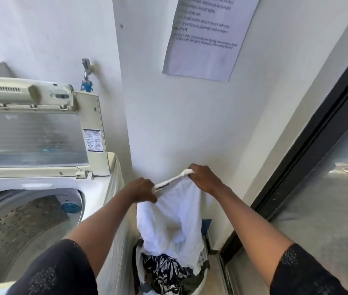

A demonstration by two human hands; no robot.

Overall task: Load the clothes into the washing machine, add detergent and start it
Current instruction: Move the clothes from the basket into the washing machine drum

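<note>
A white garment [173, 220] hangs stretched between both hands above the laundry basket [202, 279]. My left hand [142, 189] pinches one end of its collar edge, and my right hand [204, 177] grips the other end, a little higher. The garment's lower part still reaches into the basket, among a dark leaf-print cloth [164, 271] and other clothes. To the left stands the top-loading washing machine [96, 188], its lid [30, 137] raised and its perforated drum [19, 226] showing no clothes.
A white wall with a printed notice [207, 35] faces me. A dark-framed glass door [318, 167] runs along the right. A tap with a blue fitting [86, 77] sticks out of the wall behind the machine. The basket sits in the narrow gap between machine and door.
</note>
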